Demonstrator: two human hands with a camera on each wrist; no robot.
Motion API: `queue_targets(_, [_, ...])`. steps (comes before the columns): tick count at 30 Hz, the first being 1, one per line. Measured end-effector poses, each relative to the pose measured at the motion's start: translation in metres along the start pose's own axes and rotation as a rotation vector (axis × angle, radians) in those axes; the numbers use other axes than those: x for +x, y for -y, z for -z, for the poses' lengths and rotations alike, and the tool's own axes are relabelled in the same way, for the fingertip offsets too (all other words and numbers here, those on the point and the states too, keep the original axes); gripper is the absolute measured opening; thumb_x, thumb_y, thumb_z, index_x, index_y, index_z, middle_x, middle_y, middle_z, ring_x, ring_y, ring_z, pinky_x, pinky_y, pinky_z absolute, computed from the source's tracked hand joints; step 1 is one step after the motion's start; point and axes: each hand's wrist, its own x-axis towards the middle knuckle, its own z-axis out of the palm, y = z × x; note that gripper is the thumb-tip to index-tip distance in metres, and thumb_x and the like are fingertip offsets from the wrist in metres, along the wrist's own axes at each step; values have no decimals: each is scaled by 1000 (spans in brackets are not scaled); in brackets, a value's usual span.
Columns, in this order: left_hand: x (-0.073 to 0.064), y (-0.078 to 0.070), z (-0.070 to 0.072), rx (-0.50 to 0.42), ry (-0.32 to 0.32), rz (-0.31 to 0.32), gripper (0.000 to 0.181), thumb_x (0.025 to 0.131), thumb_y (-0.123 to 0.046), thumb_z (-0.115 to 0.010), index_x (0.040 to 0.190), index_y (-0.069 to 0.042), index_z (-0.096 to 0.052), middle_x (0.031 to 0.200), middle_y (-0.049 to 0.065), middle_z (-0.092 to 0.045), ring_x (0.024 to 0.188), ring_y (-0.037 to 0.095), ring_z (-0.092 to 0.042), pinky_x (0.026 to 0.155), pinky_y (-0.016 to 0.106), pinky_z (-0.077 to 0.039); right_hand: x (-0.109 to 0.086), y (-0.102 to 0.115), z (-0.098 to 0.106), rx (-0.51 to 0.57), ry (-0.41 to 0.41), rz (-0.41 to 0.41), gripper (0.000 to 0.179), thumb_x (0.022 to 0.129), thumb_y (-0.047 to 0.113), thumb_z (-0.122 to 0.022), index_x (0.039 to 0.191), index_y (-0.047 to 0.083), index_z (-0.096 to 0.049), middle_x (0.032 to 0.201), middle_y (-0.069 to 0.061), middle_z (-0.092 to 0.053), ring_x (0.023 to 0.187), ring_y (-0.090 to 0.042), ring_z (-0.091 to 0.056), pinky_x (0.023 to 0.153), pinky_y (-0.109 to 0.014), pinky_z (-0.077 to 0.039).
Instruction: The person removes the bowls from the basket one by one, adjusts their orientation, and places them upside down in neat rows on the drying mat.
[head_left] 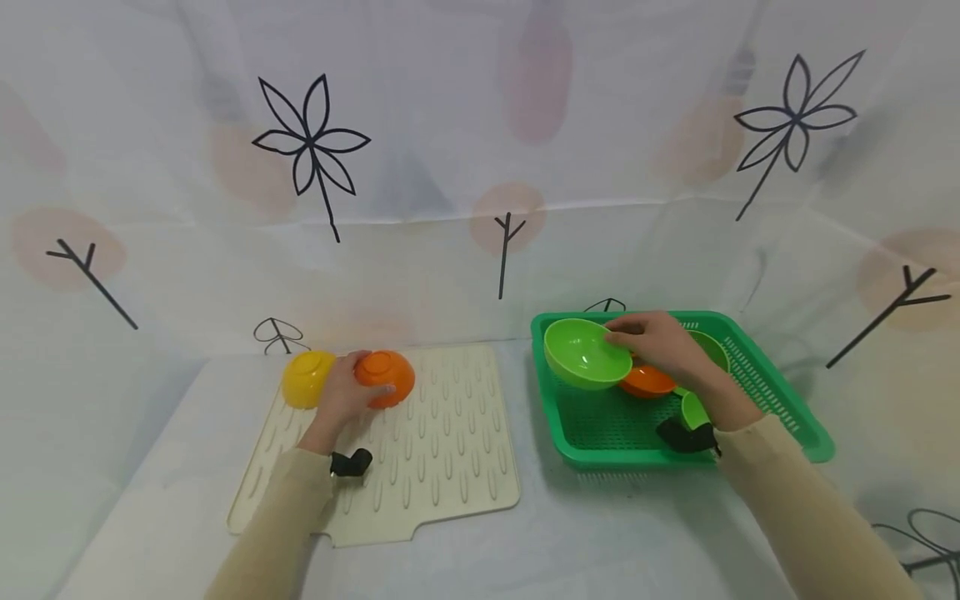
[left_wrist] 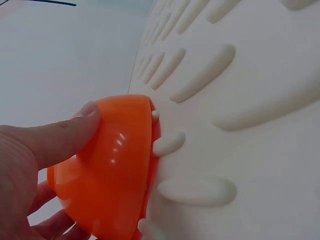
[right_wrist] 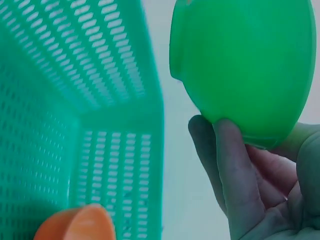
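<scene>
On the cream ridged drying mat (head_left: 442,483), an orange bowl (head_left: 393,375) lies upside down. My left hand (head_left: 347,396) grips it, thumb on one side and fingers round the other, as the left wrist view shows. Just left of that hand sits an upturned yellow bowl (head_left: 302,383). My right hand (head_left: 663,346) holds a light green bowl (head_left: 583,357) by its rim, fingers outside it. That bowl is tilted, its inside facing me, raised over the left part of the green basket (head_left: 555,433).
Inside the basket are an orange bowl (head_left: 647,383), a green bowl (head_left: 712,350) and a small light green piece (head_left: 693,410), partly hidden by my right arm. A patterned cloth (head_left: 420,275) hangs behind the white table (head_left: 465,558).
</scene>
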Motion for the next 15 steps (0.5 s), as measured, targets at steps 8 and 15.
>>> queue_targets(8, [-2,-5,-4,-17,-13,17,82,83,-24,-82,150,-7,-37,148,18,-40,128,38,-43,110,57,-35,-3,19,-22,-2,-39,22,43,99,31,-64,128,-1,-65,111,-15,-69,66,-20,-54,58,-28,-50])
queue_targets(15, [-4,-6,-3,-46,-10,26,86,83,-23,-82,153,-9,-33,154,18,-35,133,38,-39,112,57,-33,-5,30,-52,30,-71,49,38,97,26,-67,124,-1,-68,109,-14,-70,76,-19,-62,65,-32,-58])
